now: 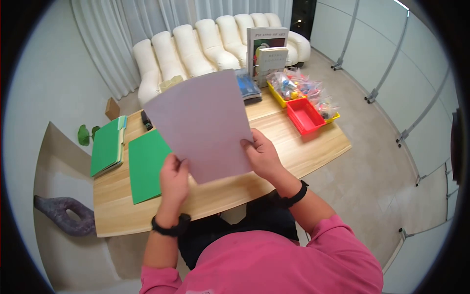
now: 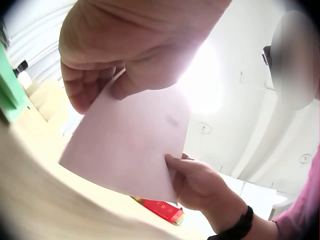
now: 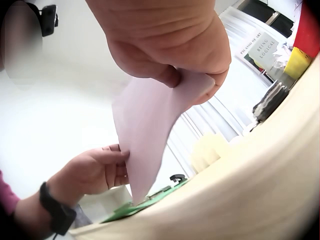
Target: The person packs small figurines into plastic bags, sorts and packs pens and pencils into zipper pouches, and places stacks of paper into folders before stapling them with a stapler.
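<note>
A pale lilac sheet of paper (image 1: 200,122) is held up over the table, slightly bowed. My left hand (image 1: 175,182) pinches its lower left edge, thumb on the near face. On the right edge, my right hand (image 1: 264,154) grips it the same way, the thumb lying flat on the paper. The left wrist view shows the sheet (image 2: 130,140) stretched between both hands, with a small grey smudge of shadow on it. Below and left of the paper, a green sheet (image 1: 144,169) lies on the wooden table (image 1: 220,198), partly hidden by the lilac one and my left hand.
A stack of green folders (image 1: 105,147) lies at the table's left end, near a dark object (image 1: 146,120). An upright rack of books (image 1: 267,54), a blue item (image 1: 248,85), yellow trays of bagged pieces (image 1: 286,88) and a red basket (image 1: 305,116) stand toward the back right.
</note>
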`<action>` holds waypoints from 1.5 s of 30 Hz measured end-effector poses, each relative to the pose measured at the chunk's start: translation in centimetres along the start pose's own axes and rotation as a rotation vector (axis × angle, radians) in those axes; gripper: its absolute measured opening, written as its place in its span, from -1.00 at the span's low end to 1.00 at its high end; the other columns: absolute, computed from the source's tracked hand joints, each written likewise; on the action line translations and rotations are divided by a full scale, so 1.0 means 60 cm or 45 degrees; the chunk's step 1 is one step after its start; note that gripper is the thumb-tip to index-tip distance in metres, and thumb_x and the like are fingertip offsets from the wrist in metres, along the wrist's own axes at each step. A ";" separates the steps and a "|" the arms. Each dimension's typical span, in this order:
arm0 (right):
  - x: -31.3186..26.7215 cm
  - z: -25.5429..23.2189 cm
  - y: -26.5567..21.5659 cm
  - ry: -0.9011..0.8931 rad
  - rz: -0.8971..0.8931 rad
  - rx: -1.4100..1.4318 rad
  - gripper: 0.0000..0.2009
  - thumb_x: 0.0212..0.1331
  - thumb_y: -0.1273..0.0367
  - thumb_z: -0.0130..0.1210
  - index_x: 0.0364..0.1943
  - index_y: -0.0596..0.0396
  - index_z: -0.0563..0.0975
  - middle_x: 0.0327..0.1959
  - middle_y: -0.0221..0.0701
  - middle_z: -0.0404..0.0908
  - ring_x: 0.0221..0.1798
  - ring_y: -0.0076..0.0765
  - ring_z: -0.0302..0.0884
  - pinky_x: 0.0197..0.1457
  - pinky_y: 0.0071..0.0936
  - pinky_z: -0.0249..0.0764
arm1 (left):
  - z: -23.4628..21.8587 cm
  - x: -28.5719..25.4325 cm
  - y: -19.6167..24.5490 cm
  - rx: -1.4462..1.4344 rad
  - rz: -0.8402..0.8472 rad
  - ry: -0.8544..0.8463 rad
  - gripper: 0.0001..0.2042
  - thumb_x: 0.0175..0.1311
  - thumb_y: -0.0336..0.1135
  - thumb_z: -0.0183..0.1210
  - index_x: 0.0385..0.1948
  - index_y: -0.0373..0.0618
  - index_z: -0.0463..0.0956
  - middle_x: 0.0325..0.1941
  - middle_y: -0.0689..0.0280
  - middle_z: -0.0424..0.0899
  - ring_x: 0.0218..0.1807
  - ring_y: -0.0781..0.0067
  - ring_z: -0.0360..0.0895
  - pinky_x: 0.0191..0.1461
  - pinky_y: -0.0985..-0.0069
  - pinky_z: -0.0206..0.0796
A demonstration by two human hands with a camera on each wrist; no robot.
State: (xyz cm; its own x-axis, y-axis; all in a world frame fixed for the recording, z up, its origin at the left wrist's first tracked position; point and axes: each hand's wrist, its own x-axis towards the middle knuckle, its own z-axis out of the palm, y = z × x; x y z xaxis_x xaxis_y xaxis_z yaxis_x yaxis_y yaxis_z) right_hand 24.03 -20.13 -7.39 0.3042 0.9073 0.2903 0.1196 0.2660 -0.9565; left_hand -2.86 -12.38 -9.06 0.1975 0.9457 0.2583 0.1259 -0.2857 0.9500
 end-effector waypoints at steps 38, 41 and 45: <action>0.076 0.114 0.016 -0.463 0.668 -0.298 -0.65 0.35 0.46 0.20 0.15 0.41 0.63 -0.03 -0.12 0.80 -0.07 -0.23 0.79 0.08 -0.29 0.66 | -0.193 -0.146 -0.033 -0.168 -0.034 0.876 -0.79 0.60 -0.25 0.26 -0.04 -0.23 0.64 -0.18 0.37 0.74 -0.22 0.68 0.60 -0.25 0.63 0.44; 0.108 0.168 0.043 -0.516 0.703 -0.324 -0.66 0.35 0.45 0.23 0.12 0.40 0.65 -0.05 -0.11 0.80 -0.10 -0.19 0.78 0.06 -0.27 0.67 | -0.230 -0.144 -0.089 0.146 -0.249 0.553 -0.75 0.51 -0.35 0.29 -0.12 -0.47 0.66 -0.19 0.23 0.80 -0.16 0.54 0.64 -0.08 0.40 0.51; 0.128 0.213 0.074 -0.526 0.735 -0.374 -0.66 0.33 0.47 0.23 0.12 0.41 0.65 -0.08 -0.07 0.80 -0.12 -0.13 0.79 -0.01 -0.22 0.68 | -0.229 -0.146 -0.111 0.246 -0.273 0.608 -0.73 0.51 -0.32 0.30 -0.19 -0.48 0.66 -0.40 0.32 0.71 -0.35 0.59 0.51 -0.23 0.37 0.46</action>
State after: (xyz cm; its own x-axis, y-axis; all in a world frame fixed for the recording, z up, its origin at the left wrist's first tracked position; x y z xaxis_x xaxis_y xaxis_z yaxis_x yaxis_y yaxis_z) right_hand 14.86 -7.81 -9.75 0.0236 0.9393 -0.3422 0.3130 -0.3321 -0.8898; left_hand -18.76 -16.63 -15.25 -0.3092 0.9380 0.1565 0.2997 -0.0601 0.9522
